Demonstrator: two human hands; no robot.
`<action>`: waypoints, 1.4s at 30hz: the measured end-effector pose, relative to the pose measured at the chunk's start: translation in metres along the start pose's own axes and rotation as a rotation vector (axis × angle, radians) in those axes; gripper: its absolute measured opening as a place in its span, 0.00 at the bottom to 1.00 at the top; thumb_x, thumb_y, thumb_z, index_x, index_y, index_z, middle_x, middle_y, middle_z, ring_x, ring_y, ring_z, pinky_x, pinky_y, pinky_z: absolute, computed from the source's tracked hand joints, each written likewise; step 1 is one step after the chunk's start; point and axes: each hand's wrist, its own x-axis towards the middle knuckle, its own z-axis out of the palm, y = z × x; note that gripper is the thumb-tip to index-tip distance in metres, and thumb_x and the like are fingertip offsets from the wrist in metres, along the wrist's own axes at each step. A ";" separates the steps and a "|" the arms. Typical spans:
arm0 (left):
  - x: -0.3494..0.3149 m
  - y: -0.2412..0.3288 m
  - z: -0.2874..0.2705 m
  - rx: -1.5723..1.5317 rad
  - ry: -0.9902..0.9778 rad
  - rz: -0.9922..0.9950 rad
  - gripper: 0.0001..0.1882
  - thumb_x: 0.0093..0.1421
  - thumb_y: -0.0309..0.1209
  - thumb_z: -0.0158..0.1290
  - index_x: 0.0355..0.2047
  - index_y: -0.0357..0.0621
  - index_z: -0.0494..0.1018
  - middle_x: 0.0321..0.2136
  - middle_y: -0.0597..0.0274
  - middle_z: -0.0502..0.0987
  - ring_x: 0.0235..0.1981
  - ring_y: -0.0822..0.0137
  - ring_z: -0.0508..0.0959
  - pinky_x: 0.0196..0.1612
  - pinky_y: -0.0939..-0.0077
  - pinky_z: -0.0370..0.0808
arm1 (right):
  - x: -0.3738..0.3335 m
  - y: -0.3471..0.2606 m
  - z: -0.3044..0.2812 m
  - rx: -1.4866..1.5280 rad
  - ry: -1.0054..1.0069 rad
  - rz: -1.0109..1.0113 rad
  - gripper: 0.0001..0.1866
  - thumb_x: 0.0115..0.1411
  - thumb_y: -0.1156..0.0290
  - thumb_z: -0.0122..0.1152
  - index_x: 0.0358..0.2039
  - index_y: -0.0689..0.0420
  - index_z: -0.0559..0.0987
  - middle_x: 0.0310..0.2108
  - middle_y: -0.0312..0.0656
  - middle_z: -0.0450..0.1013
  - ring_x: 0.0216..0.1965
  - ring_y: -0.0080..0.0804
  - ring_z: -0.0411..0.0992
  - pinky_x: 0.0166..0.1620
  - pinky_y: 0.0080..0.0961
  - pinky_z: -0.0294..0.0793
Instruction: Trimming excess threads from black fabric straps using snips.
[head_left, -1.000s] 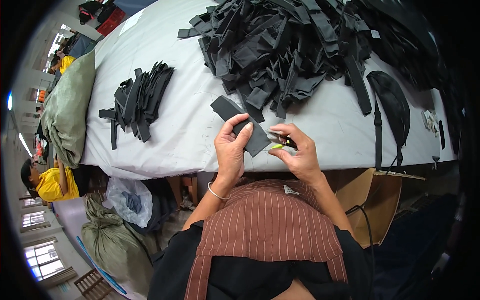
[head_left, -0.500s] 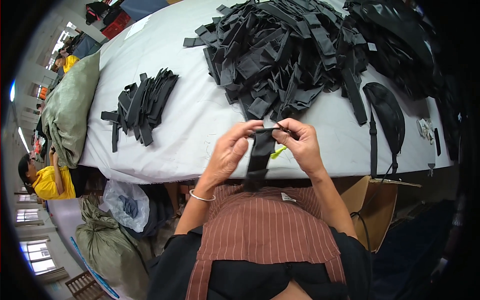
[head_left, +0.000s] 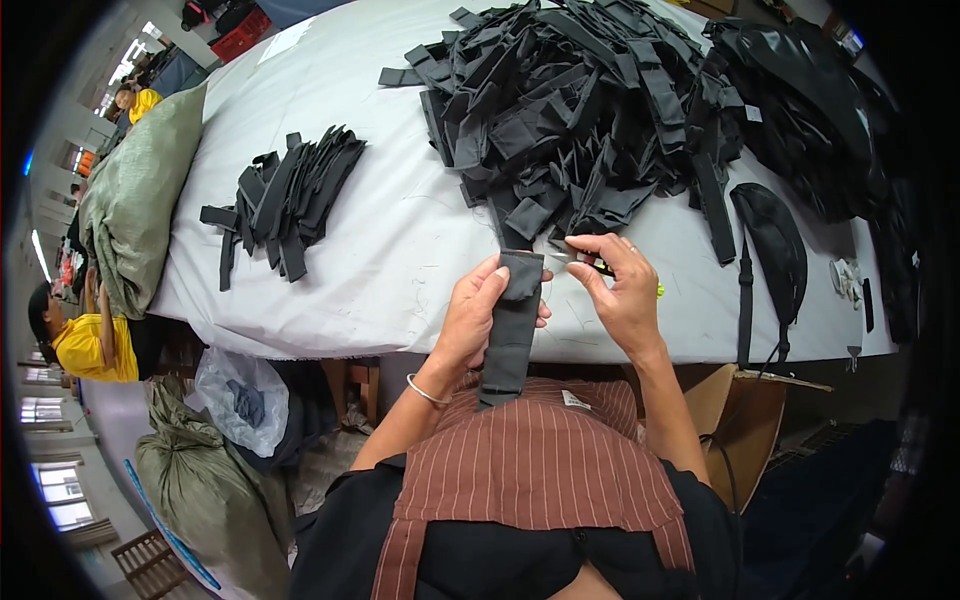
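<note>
My left hand grips a black fabric strip near its upper end, thumb on the front and fingers behind. The strip hangs down over my apron, with its top edge folded. Just right of that edge, my right hand is closed around small thread snips, mostly hidden by the fingers. A pale metal tip points toward the strip, apart from it, and a yellow-green bit shows by the palm. Beyond my hands lies a big heap of black strips; a smaller pile is at the left.
A white cloth covers the table. At right lie a black waist bag with a strap and shiny black bags. An open cardboard box stands below the edge. Sacks and a person in yellow are at left.
My right hand has moved right, away from the strip's upper edge, with the snips. My left hand now holds the strip alone, its face turned more toward me.
</note>
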 end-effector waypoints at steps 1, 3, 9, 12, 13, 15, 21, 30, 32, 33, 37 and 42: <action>0.000 0.000 0.000 0.015 0.019 -0.001 0.18 0.67 0.33 0.38 0.51 0.30 0.62 0.43 0.43 0.75 0.31 0.61 0.80 0.34 0.70 0.81 | 0.000 0.001 -0.001 -0.001 -0.001 0.001 0.10 0.49 0.71 0.66 0.35 0.53 0.80 0.23 0.35 0.71 0.27 0.31 0.68 0.33 0.28 0.66; 0.000 0.000 0.000 0.016 0.023 0.001 0.18 0.67 0.33 0.38 0.50 0.30 0.62 0.43 0.44 0.75 0.31 0.61 0.80 0.34 0.69 0.82 | -0.001 0.002 -0.001 -0.143 -0.015 -0.122 0.10 0.48 0.71 0.67 0.33 0.52 0.80 0.23 0.32 0.71 0.25 0.30 0.66 0.31 0.28 0.63; 0.002 -0.002 -0.001 0.012 0.036 0.006 0.18 0.67 0.33 0.38 0.49 0.30 0.62 0.43 0.44 0.75 0.30 0.61 0.80 0.34 0.69 0.82 | -0.002 0.005 0.001 -0.232 0.018 -0.198 0.09 0.47 0.69 0.67 0.32 0.50 0.81 0.21 0.30 0.70 0.24 0.30 0.65 0.30 0.28 0.59; 0.002 -0.002 -0.002 0.016 0.039 0.010 0.18 0.67 0.33 0.38 0.49 0.30 0.63 0.43 0.44 0.75 0.30 0.61 0.80 0.34 0.69 0.82 | -0.004 0.008 0.003 -0.185 -0.004 -0.181 0.09 0.48 0.69 0.67 0.32 0.50 0.81 0.21 0.30 0.70 0.24 0.30 0.65 0.30 0.28 0.59; 0.002 -0.002 -0.002 0.018 0.038 0.011 0.18 0.67 0.33 0.38 0.49 0.30 0.63 0.43 0.44 0.75 0.30 0.61 0.80 0.34 0.69 0.82 | -0.004 0.008 0.004 -0.184 -0.005 -0.180 0.09 0.48 0.69 0.67 0.32 0.50 0.81 0.21 0.30 0.70 0.24 0.30 0.65 0.30 0.28 0.59; 0.003 -0.003 -0.002 0.018 0.037 -0.002 0.18 0.67 0.33 0.38 0.49 0.30 0.63 0.42 0.44 0.75 0.30 0.61 0.80 0.34 0.69 0.82 | -0.005 0.008 0.004 -0.175 0.000 -0.188 0.08 0.48 0.68 0.66 0.32 0.50 0.81 0.21 0.30 0.70 0.24 0.29 0.65 0.30 0.27 0.59; 0.003 -0.005 -0.001 -0.022 0.028 -0.052 0.19 0.67 0.34 0.39 0.49 0.29 0.63 0.42 0.45 0.75 0.30 0.61 0.80 0.34 0.70 0.81 | -0.004 0.011 0.004 -0.211 0.001 -0.213 0.07 0.49 0.68 0.66 0.31 0.50 0.81 0.21 0.29 0.70 0.24 0.29 0.64 0.30 0.27 0.58; 0.003 -0.006 -0.001 -0.046 0.013 -0.069 0.18 0.67 0.34 0.38 0.49 0.30 0.64 0.41 0.46 0.76 0.29 0.63 0.80 0.33 0.72 0.81 | -0.003 0.015 0.003 -0.272 0.028 -0.292 0.05 0.50 0.68 0.65 0.29 0.49 0.80 0.20 0.28 0.70 0.23 0.29 0.64 0.31 0.26 0.58; 0.003 -0.007 0.001 -0.033 0.021 -0.071 0.17 0.68 0.33 0.37 0.48 0.31 0.64 0.41 0.47 0.76 0.28 0.64 0.80 0.33 0.73 0.81 | -0.003 0.012 0.002 -0.251 0.018 -0.282 0.05 0.50 0.68 0.65 0.29 0.49 0.80 0.20 0.29 0.69 0.23 0.29 0.64 0.30 0.27 0.58; 0.003 -0.007 0.003 -0.008 0.030 -0.059 0.17 0.68 0.32 0.36 0.48 0.31 0.65 0.40 0.48 0.77 0.28 0.65 0.80 0.33 0.73 0.81 | -0.002 0.010 0.002 -0.233 0.011 -0.269 0.05 0.49 0.69 0.65 0.29 0.49 0.80 0.20 0.29 0.69 0.23 0.29 0.64 0.30 0.27 0.58; 0.002 -0.008 0.004 0.077 0.034 -0.017 0.16 0.68 0.31 0.35 0.47 0.31 0.66 0.40 0.50 0.77 0.28 0.67 0.79 0.33 0.75 0.80 | 0.002 0.003 0.004 -0.222 -0.027 -0.237 0.06 0.49 0.70 0.65 0.29 0.50 0.79 0.20 0.30 0.68 0.24 0.29 0.63 0.30 0.27 0.57; 0.001 -0.008 0.006 0.077 0.026 -0.010 0.16 0.68 0.31 0.35 0.47 0.32 0.67 0.39 0.52 0.77 0.28 0.67 0.80 0.33 0.76 0.79 | 0.004 0.006 0.006 -0.210 -0.073 -0.249 0.06 0.48 0.72 0.65 0.29 0.51 0.79 0.21 0.30 0.68 0.24 0.30 0.63 0.29 0.28 0.57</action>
